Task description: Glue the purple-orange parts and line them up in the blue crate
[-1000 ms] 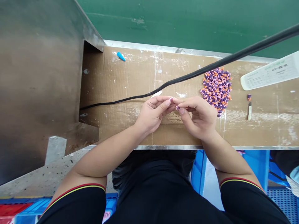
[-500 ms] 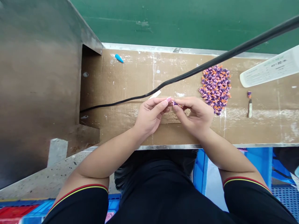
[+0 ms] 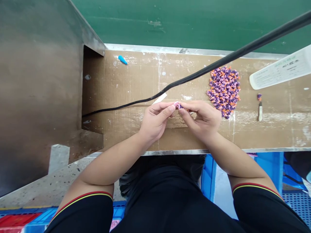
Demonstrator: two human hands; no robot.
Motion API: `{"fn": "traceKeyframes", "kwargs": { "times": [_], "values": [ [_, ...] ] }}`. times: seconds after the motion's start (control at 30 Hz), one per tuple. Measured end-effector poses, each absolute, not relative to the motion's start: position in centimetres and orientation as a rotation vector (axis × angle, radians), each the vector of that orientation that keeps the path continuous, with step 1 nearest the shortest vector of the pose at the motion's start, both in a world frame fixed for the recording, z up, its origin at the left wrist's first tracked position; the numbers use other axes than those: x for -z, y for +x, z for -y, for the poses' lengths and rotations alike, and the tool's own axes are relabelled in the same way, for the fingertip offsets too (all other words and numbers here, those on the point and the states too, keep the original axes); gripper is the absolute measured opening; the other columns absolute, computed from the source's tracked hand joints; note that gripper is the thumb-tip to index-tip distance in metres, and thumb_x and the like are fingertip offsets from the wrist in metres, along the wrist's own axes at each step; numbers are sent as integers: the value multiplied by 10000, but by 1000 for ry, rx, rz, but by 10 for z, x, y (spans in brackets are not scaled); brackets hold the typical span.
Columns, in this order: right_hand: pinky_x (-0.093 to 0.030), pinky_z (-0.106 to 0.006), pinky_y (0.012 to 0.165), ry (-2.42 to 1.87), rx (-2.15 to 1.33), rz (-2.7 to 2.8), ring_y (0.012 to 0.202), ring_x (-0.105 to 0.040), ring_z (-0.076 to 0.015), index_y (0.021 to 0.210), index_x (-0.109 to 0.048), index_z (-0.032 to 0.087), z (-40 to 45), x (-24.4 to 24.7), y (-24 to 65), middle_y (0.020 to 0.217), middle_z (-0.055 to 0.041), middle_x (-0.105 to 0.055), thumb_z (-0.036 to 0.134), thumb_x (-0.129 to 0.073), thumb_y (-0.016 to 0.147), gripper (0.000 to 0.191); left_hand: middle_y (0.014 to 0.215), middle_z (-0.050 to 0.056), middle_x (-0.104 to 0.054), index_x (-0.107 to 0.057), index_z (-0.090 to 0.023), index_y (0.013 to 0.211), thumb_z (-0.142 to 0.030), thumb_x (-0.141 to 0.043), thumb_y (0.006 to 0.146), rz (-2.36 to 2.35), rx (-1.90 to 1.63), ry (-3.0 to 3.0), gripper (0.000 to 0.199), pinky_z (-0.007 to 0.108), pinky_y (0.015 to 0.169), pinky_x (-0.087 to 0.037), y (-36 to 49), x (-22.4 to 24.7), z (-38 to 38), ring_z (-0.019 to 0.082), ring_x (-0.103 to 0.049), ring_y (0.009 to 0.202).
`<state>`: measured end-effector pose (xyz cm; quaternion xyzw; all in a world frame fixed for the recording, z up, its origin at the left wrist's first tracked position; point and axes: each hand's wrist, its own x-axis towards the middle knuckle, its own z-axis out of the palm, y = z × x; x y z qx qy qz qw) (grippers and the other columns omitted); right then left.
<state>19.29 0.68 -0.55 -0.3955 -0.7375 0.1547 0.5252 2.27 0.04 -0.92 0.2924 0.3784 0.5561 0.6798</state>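
My left hand (image 3: 155, 120) pinches a small pink piece (image 3: 176, 104) between thumb and forefinger. Opposite it, my right hand (image 3: 204, 120) has its thumb and forefinger closed on a small purple piece (image 3: 180, 106). The two pieces meet or nearly meet between my fingertips; which of these I cannot tell. Just right of my right hand lies a pile of small purple, pink and orange pieces (image 3: 224, 89). A white strip (image 3: 160, 98) shows behind my left fingers. Part of a dotted, brownish patch (image 3: 176, 121) is visible below my hands.
A black cable (image 3: 184, 79) crosses over the cardboard-covered table (image 3: 131, 129). A blue tapered cap (image 3: 122, 60) lies at the back left. To the right are a white bottle (image 3: 274, 72), a single purple piece (image 3: 259, 96) and a small brush-like tool (image 3: 260, 112). A metal housing (image 3: 43, 81) borders the left.
The pink and purple pieces have come slightly closer together between my fingertips. Otherwise my hands stay nearly in place, and the view has shifted a little.
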Motion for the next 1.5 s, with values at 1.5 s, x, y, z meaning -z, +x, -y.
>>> {"fn": "traceKeyframes", "kwargs": {
  "times": [1.5],
  "values": [
    [-744, -328, 774, -895, -353, 1688, 837, -859, -195, 1087, -829, 307, -3, 2, 193, 970, -6, -881, 191, -821, 1004, 142, 1194, 42, -853, -901, -368, 1056, -450, -937, 915, -890, -1352, 972, 167, 415, 1142, -675, 25, 8, 15, 251, -829, 1185]
  ]
}}
